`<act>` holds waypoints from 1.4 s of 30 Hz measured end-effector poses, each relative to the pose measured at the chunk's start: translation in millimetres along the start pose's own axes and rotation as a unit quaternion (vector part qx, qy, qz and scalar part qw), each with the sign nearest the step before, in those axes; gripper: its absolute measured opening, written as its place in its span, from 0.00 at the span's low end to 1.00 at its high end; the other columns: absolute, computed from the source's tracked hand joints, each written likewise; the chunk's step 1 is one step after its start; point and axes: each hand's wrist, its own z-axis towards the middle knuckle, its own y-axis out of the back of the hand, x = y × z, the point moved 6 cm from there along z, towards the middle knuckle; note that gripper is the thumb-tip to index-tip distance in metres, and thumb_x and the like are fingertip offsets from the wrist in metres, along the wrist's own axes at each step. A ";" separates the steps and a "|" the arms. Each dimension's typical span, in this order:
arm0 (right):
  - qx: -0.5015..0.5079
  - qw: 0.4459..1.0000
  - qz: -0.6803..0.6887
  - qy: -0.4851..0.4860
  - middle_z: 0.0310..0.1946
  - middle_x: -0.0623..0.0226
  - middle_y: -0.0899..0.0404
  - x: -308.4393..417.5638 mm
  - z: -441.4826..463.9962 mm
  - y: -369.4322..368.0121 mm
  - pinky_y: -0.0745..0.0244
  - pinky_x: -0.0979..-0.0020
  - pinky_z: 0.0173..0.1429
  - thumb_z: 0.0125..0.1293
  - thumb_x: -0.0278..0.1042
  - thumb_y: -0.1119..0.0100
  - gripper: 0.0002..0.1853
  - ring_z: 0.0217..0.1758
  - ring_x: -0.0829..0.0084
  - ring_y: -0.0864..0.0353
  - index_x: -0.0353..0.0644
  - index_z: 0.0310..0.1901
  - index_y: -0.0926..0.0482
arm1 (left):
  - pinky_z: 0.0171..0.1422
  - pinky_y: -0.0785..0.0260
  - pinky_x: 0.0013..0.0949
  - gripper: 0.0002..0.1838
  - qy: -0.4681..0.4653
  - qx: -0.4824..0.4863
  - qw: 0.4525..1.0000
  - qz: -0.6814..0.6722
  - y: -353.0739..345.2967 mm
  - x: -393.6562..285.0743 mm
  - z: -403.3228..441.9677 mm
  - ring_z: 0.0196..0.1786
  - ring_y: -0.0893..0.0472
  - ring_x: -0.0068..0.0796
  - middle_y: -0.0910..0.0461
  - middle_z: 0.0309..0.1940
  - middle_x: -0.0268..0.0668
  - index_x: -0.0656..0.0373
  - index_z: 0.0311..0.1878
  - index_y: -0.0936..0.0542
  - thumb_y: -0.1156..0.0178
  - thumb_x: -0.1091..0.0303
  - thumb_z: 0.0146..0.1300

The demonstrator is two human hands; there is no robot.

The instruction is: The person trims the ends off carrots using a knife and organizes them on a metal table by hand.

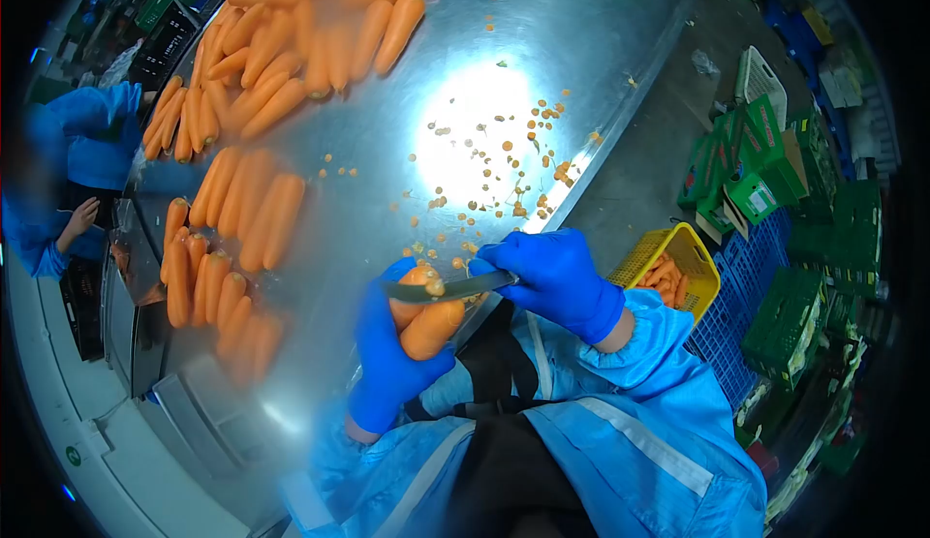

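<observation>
My left hand [387, 364], in a blue glove, is closed around a pair of carrots [432, 329] held over the table's near edge. A knife [450, 288] lies across their upper ends, with small cut bits of carrot on its blade. Its handle is in my right hand [560, 281], also blue-gloved and closed. Beyond my hands, cut carrot ends [513, 165] are scattered over the metal table [387, 141]. To the left, several carrots [247, 204] lie side by side in rows, partly blurred by a smear on the view.
A large heap of carrots [291, 39] covers the table's far left. At right, a yellow basket [712, 296] holds carrots on the floor, near green boxes [765, 160] and a blue crate [741, 281]. Another person in a blue sleeve [92, 117] stands across the table at left.
</observation>
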 end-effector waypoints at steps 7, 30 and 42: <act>0.018 0.999 -0.012 0.027 0.28 0.70 0.20 1.5 3.7 0.4 0.26 0.70 0.30 0.51 0.34 0.30 0.16 0.27 0.65 0.19 0.53 0.45 0.16 | 0.52 0.25 0.35 0.19 -0.047 0.033 0.998 0.004 -7.7 -17.5 8.6 0.43 0.17 0.28 0.15 0.41 0.38 0.64 0.49 0.20 0.27 0.70 0.57; 0.019 0.979 0.186 -0.088 0.31 0.63 0.16 9.3 19.6 -20.9 0.21 0.72 0.36 0.57 0.45 0.27 0.19 0.31 0.62 0.14 0.49 0.48 0.16 | 0.65 0.33 0.48 0.33 -0.007 0.037 0.988 0.150 6.9 31.2 6.4 0.62 0.25 0.53 0.24 0.58 0.53 0.58 0.59 0.21 0.42 0.83 0.42; -0.069 0.878 0.370 -0.295 0.39 0.65 0.13 -25.7 28.0 -18.0 0.21 0.75 0.42 0.65 0.35 0.34 0.17 0.35 0.78 0.16 0.40 0.54 0.18 | 0.64 0.30 0.39 0.46 0.329 0.166 0.883 -0.290 6.5 60.7 -15.0 0.58 0.23 0.37 0.23 0.55 0.42 0.61 0.71 0.34 0.32 0.66 0.42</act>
